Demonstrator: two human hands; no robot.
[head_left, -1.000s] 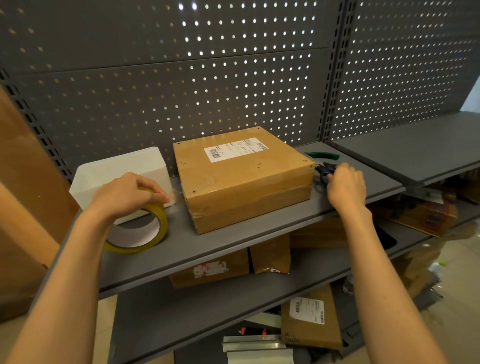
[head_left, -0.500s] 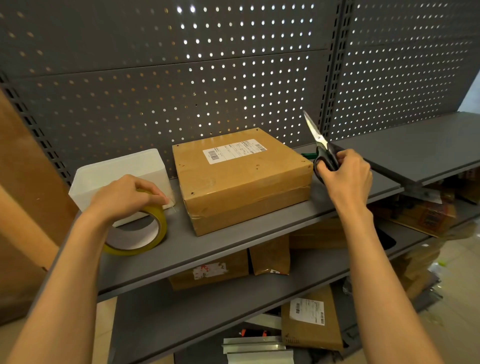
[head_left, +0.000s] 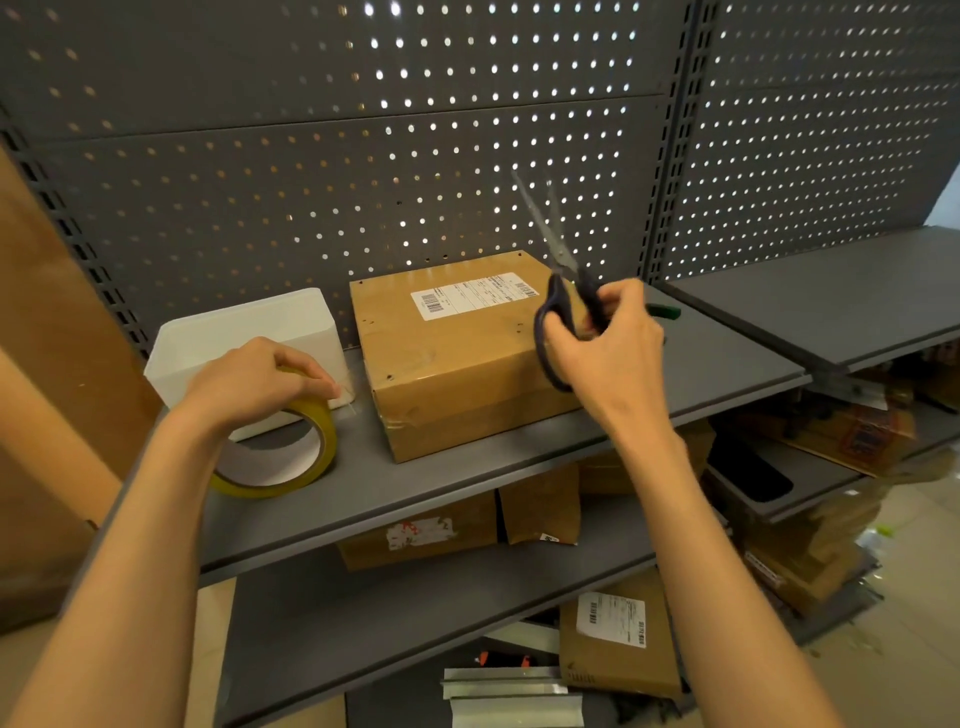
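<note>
1. The left hand (head_left: 254, 384) grips the yellow tape roll (head_left: 324, 441), which stands on the shelf (head_left: 467, 483) just beside the cardboard box (head_left: 457, 358). Keep it pinned so the strip stays taut.
2. The right hand (head_left: 608, 358) grips the scissors (head_left: 563, 265), blades up (slightly parted). Lower them to the strip, clear of fingertips.
3. Since 0.5 s ago, the scissors have moved left over the box; the roll stayed put.

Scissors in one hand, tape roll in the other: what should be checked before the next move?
1. Handles of scissors gripped by right hand: ok.
2. Scissor blades point up, away from left hand: ok.
3. On the shelf, left hand holds yellow tape roll: ok.
4. Loose tape end pulled out for cutting: cannot tell.
5. The cardboard box sits flat between both hands: ok.
</note>
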